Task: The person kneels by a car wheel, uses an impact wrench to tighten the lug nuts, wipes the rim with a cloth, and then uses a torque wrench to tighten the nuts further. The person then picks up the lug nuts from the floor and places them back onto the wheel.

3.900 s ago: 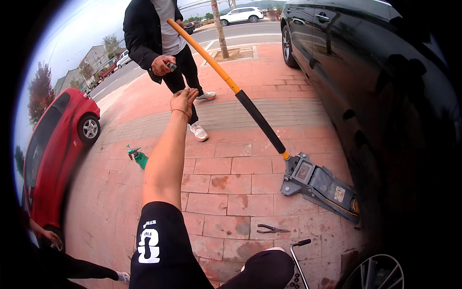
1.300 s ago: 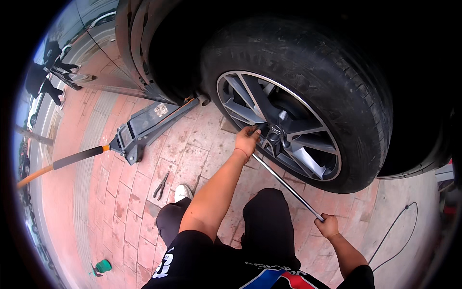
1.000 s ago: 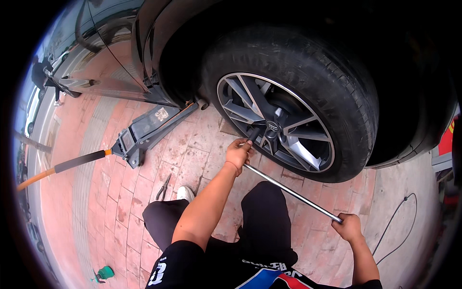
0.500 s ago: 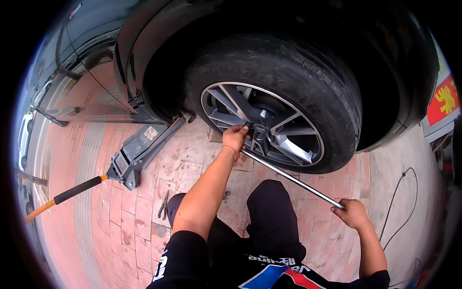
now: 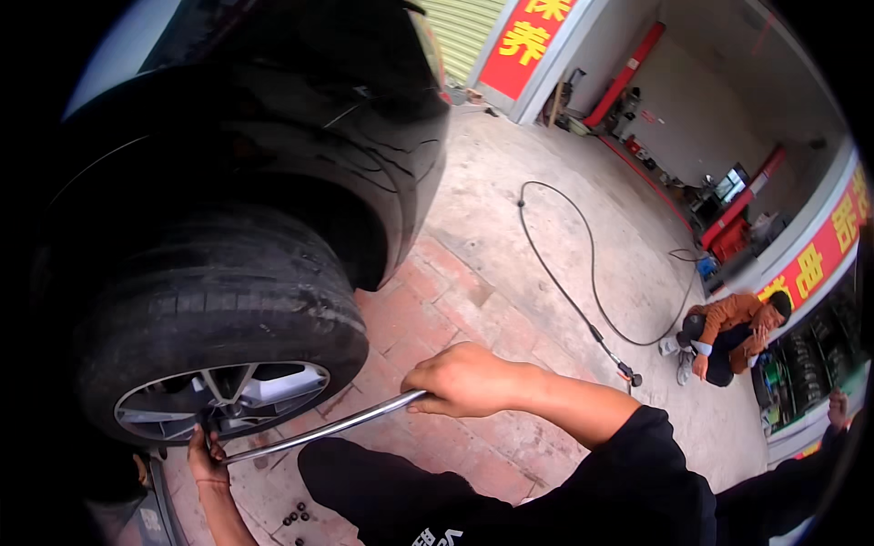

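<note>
My left hand (image 5: pixel 208 457) is closed around the head end of a long chrome lug wrench (image 5: pixel 319 431), close to the hub of a car wheel. My fingers mostly hide that end, so its fit on the wheel cannot be made out. Gripping the bar's other end is my right hand (image 5: pixel 462 379), off to the right. The wheel has a two-tone spoked rim (image 5: pixel 273 389) and a worn black tyre (image 5: pixel 228 314), and sits in the arch of a black car (image 5: pixel 410 164). Several small dark nuts (image 5: pixel 293 516) lie on the paving below the bar.
Part of a floor jack (image 5: pixel 157 511) shows at lower left. A black hose (image 5: pixel 592 264) loops over the concrete to an air tool (image 5: pixel 628 373). A person (image 5: pixel 726 329) squats at right; another person's hand (image 5: pixel 838 409) shows near the rim. Behind is an open garage bay (image 5: pixel 710 100).
The view has swung right, bringing in the garage and people and shifting the wheel left. Both hands still hold the wrench, and the nuts on the ground now show clearly.
</note>
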Demonstrator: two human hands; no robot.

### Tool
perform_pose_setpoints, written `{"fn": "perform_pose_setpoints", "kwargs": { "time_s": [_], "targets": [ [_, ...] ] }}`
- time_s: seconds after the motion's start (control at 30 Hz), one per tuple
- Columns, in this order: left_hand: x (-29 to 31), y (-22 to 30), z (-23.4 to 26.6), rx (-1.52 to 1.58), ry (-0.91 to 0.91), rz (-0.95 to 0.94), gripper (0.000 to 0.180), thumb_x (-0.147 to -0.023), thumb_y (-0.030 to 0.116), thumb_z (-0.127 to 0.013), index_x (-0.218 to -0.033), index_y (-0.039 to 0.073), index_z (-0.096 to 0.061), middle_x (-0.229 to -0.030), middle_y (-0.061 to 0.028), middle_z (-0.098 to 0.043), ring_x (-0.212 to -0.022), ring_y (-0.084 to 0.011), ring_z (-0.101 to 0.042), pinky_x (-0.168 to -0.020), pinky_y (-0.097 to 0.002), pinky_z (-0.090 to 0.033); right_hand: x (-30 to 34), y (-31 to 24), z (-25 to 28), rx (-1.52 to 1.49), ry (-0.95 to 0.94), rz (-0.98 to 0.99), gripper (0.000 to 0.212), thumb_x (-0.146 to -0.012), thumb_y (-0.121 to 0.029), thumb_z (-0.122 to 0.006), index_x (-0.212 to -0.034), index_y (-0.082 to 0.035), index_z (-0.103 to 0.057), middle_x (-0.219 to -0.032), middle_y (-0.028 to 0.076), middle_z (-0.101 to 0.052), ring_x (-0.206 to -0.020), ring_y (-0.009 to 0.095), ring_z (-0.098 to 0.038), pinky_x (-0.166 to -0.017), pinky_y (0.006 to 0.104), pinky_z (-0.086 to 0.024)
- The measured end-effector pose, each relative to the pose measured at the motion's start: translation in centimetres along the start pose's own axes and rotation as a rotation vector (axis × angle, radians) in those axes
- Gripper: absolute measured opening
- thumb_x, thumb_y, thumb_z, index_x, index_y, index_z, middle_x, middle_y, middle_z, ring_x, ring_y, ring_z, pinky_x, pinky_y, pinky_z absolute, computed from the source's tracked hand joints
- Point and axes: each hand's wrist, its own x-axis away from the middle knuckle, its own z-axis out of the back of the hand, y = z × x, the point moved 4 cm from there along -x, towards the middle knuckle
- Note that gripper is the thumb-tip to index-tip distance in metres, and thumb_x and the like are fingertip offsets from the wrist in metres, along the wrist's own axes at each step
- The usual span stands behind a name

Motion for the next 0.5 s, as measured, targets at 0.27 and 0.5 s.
{"fn": "perform_pose_setpoints", "kwargs": {
  "time_s": [0.27,0.5],
  "targets": [
    [-1.5,-1.5,-0.3,1.372,-0.465,1.376,0.032,-0.104,0.025,-0.050,-0.121,0.004,-0.066,-0.108,-0.0101,-0.067,-0.100,-0.0176,-0.058,-0.086,-0.0300,-0.047,3.9,4.2,-6.7,0.036,-0.112,-0.150,0.029,-0.086,-0.031,-0.069,-0.092,-0.003,-0.070,-0.077,0.018,-0.069,-0.081,0.040,-0.068,-0.071,0.0512,-0.053],
    [2.9,-0.6,-3.6,1.916,-0.243,2.002,0.024,-0.102,0.015,-0.054,-0.108,-0.002,-0.070,-0.103,-0.0124,-0.069,-0.096,-0.0212,-0.065,-0.087,-0.0303,-0.051,1.8,9.0,-17.6,-0.110,-0.187,-0.240,0.028,-0.087,-0.031,-0.067,-0.094,-0.004,-0.070,-0.086,0.018,-0.070,-0.086,0.039,-0.068,-0.075,0.0521,-0.053]
  ]
}}
